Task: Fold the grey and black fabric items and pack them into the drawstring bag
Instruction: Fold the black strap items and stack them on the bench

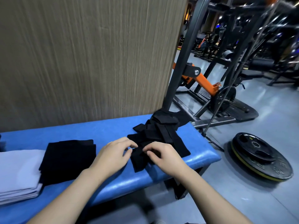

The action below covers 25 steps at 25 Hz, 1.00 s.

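A loose pile of black fabric pieces (pixel 159 131) lies at the right end of the blue padded bench (pixel 103 131). My left hand (pixel 113 155) and my right hand (pixel 164 156) rest on the near edge of that pile, fingertips pinching one black piece (pixel 139 162). To the left sits a stack of folded black fabric (pixel 69 160). Further left, folded grey fabric (pixel 17 172) is stacked at the bench's left side. No drawstring bag is in sight.
A tall wood-grain panel (pixel 84 54) stands behind the bench. To the right are a dark metal gym frame (pixel 179 62) with an orange arm (pixel 203 81), and weight plates (pixel 260 157) on the grey floor. The bench's right end drops off near the pile.
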Each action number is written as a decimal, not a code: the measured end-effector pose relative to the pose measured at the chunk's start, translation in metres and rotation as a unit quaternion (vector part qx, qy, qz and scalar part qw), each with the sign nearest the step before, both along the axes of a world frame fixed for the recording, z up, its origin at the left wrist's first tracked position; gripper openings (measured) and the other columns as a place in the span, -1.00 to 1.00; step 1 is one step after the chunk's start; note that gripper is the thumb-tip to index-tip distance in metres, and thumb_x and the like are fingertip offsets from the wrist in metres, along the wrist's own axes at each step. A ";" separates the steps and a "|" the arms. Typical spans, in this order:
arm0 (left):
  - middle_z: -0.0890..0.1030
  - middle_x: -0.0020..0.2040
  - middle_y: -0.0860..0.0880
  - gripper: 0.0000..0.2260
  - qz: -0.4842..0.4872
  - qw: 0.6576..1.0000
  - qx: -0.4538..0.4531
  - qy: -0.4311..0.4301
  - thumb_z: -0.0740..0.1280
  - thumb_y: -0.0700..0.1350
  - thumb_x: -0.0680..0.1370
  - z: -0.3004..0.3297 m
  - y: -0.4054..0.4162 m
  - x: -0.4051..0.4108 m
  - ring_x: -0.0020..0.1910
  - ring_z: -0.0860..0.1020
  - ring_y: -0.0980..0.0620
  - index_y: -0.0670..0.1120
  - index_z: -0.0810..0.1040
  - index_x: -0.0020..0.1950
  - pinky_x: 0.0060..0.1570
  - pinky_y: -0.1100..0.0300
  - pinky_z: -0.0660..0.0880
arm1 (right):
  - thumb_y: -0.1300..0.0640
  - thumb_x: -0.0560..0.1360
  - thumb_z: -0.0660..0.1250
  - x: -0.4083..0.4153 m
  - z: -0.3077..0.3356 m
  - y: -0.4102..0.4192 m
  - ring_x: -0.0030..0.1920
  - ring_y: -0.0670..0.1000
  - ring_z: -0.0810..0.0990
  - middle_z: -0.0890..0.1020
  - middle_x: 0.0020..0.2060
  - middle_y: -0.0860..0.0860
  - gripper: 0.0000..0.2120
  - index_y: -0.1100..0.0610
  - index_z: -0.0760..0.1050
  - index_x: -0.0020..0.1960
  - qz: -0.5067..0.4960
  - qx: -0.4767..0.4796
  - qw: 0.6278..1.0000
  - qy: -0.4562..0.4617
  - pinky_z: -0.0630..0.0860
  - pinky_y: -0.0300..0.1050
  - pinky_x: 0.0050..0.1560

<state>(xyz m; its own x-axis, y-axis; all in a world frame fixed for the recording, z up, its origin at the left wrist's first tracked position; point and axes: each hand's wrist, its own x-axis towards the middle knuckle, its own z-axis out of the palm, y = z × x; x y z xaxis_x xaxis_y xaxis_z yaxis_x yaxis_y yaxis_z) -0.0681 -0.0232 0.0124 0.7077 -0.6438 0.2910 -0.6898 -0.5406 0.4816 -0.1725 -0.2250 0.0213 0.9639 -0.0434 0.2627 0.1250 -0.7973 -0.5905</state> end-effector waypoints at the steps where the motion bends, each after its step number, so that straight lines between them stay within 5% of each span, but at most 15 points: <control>1: 0.53 0.11 0.31 -0.80 0.004 1.000 -0.006 0.011 0.26 -0.04 0.60 0.000 -0.008 -0.002 0.04 0.53 0.25 0.23 0.55 0.15 0.07 0.17 0.47 | 0.18 0.57 0.34 -0.002 0.002 -0.008 0.02 -0.19 0.63 0.70 -0.04 -0.17 -0.85 0.04 0.66 0.07 -0.017 0.017 1.000 -0.006 0.50 -0.31 0.09; 8: 0.55 0.12 0.20 -0.79 -0.008 0.999 -0.022 -0.047 0.27 0.00 0.57 0.013 -0.079 0.017 0.14 0.51 0.11 0.15 0.57 0.17 0.20 0.12 0.37 | 0.18 0.55 0.39 0.010 0.004 -0.079 -0.09 -0.15 0.65 0.71 -0.14 -0.17 -0.87 -0.04 0.64 0.00 -0.133 0.086 0.987 0.001 0.55 -0.24 -0.01; 12: 0.54 0.14 0.16 -0.78 0.004 1.000 -0.015 -0.027 0.26 0.03 0.59 0.036 -0.136 0.060 0.17 0.49 0.08 0.14 0.55 0.22 0.23 0.11 0.35 | 0.13 0.53 0.39 0.045 0.016 -0.130 -0.07 -0.23 0.62 0.68 -0.14 -0.22 -0.86 -0.11 0.60 -0.01 -0.171 0.034 0.985 0.004 0.48 -0.27 -0.02; 17: 0.52 0.18 0.07 -0.71 0.022 0.995 0.093 -0.039 0.22 0.08 0.60 0.039 -0.193 0.128 0.21 0.50 -0.01 0.12 0.51 0.29 0.23 0.07 0.38 | 0.03 0.53 0.35 0.119 0.031 -0.182 0.06 -0.05 0.61 0.68 0.00 -0.13 -0.84 -0.06 0.59 0.11 -0.177 -0.070 0.980 0.065 0.54 -0.04 0.12; 25: 0.61 0.19 0.03 -0.72 0.057 0.992 0.098 0.045 0.24 0.11 0.59 0.018 -0.238 0.185 0.19 0.55 -0.06 0.16 0.52 0.29 0.10 0.08 0.49 | -0.12 0.55 0.36 0.207 0.002 -0.221 0.19 -0.01 0.54 0.49 0.12 -0.05 -0.62 -0.10 0.45 0.34 -0.140 -0.149 0.967 0.155 0.40 -0.14 0.08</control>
<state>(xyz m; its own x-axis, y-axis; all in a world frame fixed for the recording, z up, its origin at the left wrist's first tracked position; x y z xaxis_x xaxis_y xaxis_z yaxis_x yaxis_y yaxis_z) 0.1164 -0.2616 0.0302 0.7966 -0.5963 0.0994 -0.5776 -0.7021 0.4165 0.0348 -0.4456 0.0234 0.9600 -0.2799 0.0049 -0.2652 -0.9149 -0.3044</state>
